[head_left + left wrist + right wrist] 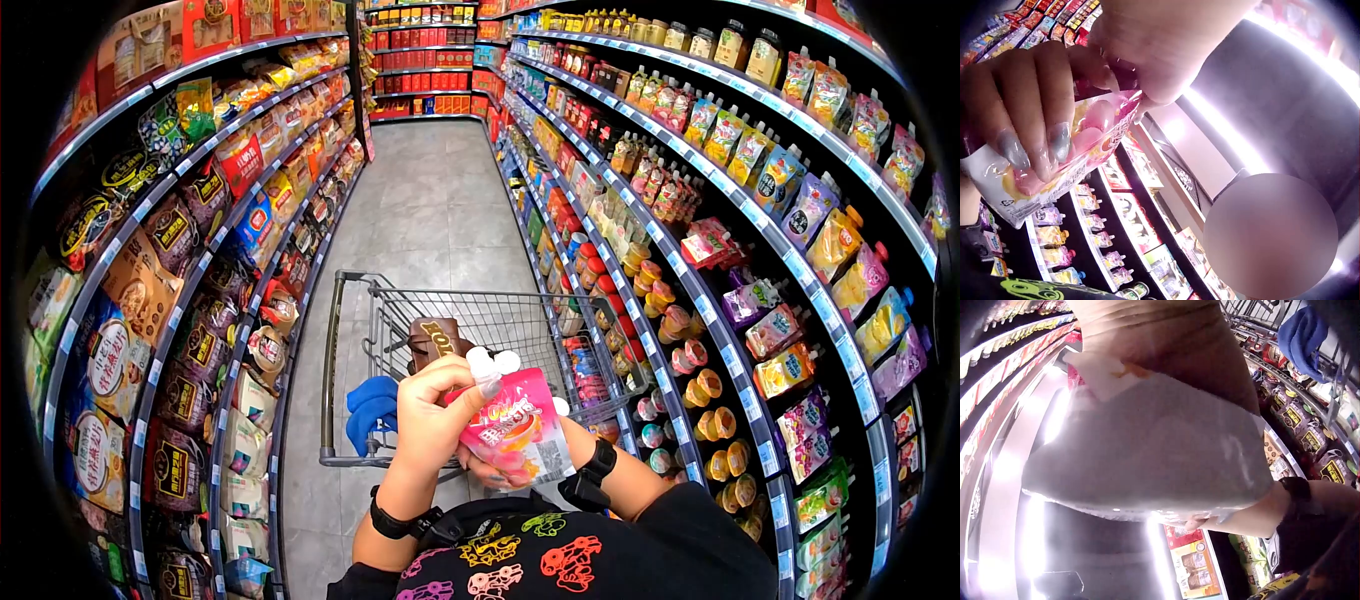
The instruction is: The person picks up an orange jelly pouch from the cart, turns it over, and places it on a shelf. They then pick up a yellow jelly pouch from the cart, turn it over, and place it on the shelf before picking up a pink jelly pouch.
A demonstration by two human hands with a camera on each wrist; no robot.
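Observation:
In the head view, a pink and white pouch [520, 425] with pictures of round pink fruit is held up in front of the chest. My left hand [435, 410] pinches its upper left corner between thumb and curled fingers. White rounded lobes [508, 361] stick up at the pouch's top beside that thumb. The right hand [1029, 112] grips the pouch from the other side, its silvery-nailed fingers curled over the printed face in the left wrist view. From the head it is mostly hidden behind the pouch. The pouch's plain greyish side [1147, 450] fills the right wrist view.
A wire shopping cart [470, 300] stands just ahead, with a brown package [435, 340] inside and a blue cloth [372, 412] at its handle end. Shelves of bagged goods [180, 400] line the left; spouted pouches [780, 180] and small tubs [715, 425] line the right. Grey floor [430, 190] runs between.

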